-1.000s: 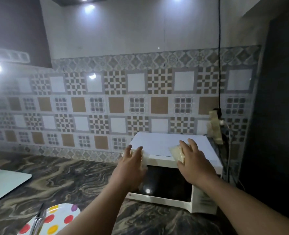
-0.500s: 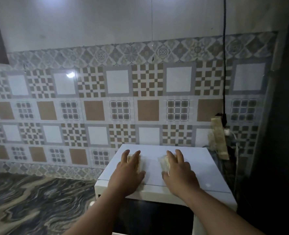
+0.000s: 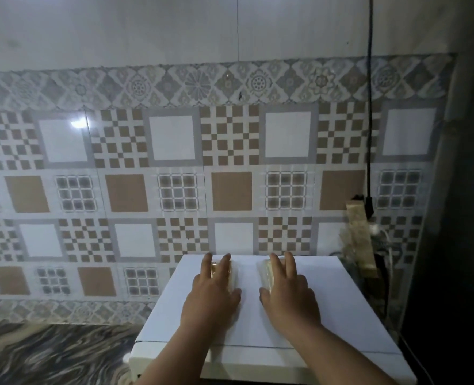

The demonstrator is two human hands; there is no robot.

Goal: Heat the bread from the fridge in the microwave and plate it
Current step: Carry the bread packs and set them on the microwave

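Two pale pieces of wrapped bread lie on the flat white top of the microwave (image 3: 327, 309). My left hand (image 3: 212, 295) holds the left piece of bread (image 3: 232, 275), fingers stretched over it and thumb against its near corner. My right hand (image 3: 288, 293) holds the right piece of bread (image 3: 266, 273) the same way. Both pieces sit toward the back of the top, close to the tiled wall. The microwave's door is out of view below the frame.
A patterned tile wall (image 3: 174, 168) rises right behind the microwave. A black cable (image 3: 369, 107) hangs down to a socket and a taped bundle (image 3: 361, 240) at the back right. Dark marbled counter (image 3: 49, 354) lies to the left, and a dark panel (image 3: 458, 218) stands on the right.
Both hands carried the bread up from in front of the microwave and moved it back across the top. The view came closer, and the door and spotted plate dropped out of sight.
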